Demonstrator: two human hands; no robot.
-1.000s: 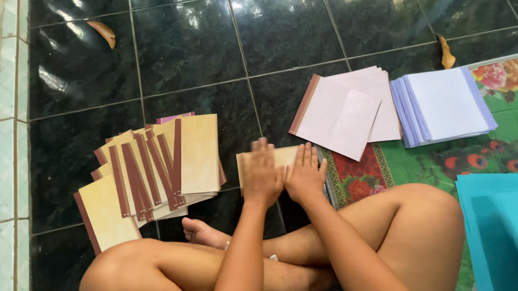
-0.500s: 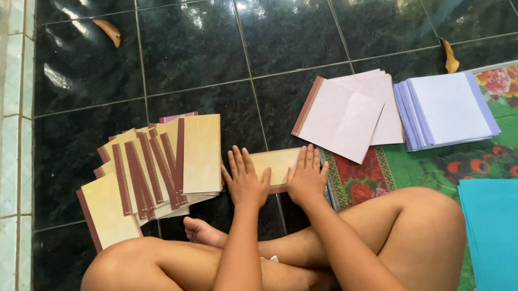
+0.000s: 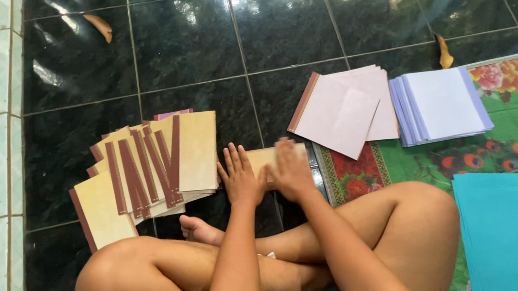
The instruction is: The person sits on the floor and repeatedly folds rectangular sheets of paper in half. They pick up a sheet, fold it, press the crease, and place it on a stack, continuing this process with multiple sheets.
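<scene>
Fingers of both hands (image 3: 266,174) press tan booklet (image 3: 267,159).

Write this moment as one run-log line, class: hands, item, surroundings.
left hand: flat on tan rectangular booklet | right hand: pressing same booklet | left: fanned tan maroon-spined booklets | right: pale pink sheets

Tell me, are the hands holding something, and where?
Nothing is gripped. Both the left hand and right hand press flat, fingers spread, on top of a tan booklet lying on the floor.
</scene>
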